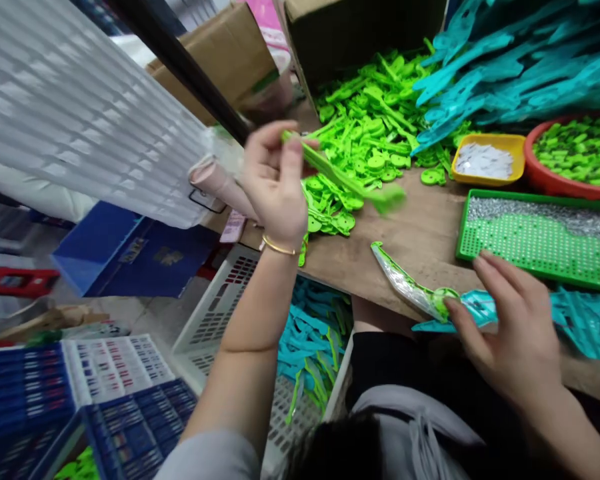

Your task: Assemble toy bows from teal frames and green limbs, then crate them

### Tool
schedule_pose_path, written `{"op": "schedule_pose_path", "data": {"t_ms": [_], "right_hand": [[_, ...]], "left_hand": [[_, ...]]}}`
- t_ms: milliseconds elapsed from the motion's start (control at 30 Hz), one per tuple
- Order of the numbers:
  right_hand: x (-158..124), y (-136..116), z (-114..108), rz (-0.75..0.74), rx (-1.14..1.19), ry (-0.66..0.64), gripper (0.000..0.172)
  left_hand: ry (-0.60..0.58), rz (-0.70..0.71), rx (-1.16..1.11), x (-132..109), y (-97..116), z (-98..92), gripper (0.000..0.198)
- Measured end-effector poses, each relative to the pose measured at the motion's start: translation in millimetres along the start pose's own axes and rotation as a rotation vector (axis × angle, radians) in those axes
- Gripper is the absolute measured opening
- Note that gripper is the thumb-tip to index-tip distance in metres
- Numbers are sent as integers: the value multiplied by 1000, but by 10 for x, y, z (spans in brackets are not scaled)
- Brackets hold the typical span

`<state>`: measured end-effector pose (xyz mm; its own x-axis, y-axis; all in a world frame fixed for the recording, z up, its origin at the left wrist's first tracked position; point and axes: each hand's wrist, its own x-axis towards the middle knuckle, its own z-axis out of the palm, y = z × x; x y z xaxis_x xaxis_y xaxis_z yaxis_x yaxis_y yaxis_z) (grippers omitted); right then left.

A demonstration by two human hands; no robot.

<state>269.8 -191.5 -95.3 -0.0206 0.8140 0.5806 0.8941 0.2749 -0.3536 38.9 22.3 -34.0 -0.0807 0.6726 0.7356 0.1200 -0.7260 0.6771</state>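
My left hand point(275, 177) is raised over the bench's left part, thumb and fingers pinched on one end of a long lime-green plastic piece point(343, 177). Its far end points right and is blurred. Beside the front edge lies a second green piece with a silvery blade-like strip point(405, 280) and a round end. My right hand point(515, 327) hovers low there with fingers apart, its thumb at that round end; whether it presses on it I cannot tell. Partly under the hand is a flat turquoise plastic piece point(480, 307).
A heap of green pieces point(370, 133) spills from a cardboard box. Turquoise pieces point(520, 67) are piled at back right. Nearby stand a yellow tray point(517, 175), a red bowl point(533, 163) and a green perforated tray point(530, 247). Below is a white crate point(215, 313) with turquoise and green pieces.
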Motion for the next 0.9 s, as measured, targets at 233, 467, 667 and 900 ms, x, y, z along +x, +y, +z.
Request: {"op": "schedule_pose_path", "data": {"t_ms": [233, 467, 667, 900], "right_hand": [[-154, -100, 280, -87, 42, -155, 50], [-281, 99, 385, -98, -72, -244, 37], [-339, 241, 448, -60, -47, -354, 33], [-306, 265, 416, -50, -51, -434, 35]], "left_hand": [[-155, -998, -202, -1001, -45, 213, 17], [-188, -1010, -43, -1380, -442, 258, 16], [-395, -916, 187, -1467, -577, 179, 21], [-460, -638, 506, -1432, -574, 79, 26]]}}
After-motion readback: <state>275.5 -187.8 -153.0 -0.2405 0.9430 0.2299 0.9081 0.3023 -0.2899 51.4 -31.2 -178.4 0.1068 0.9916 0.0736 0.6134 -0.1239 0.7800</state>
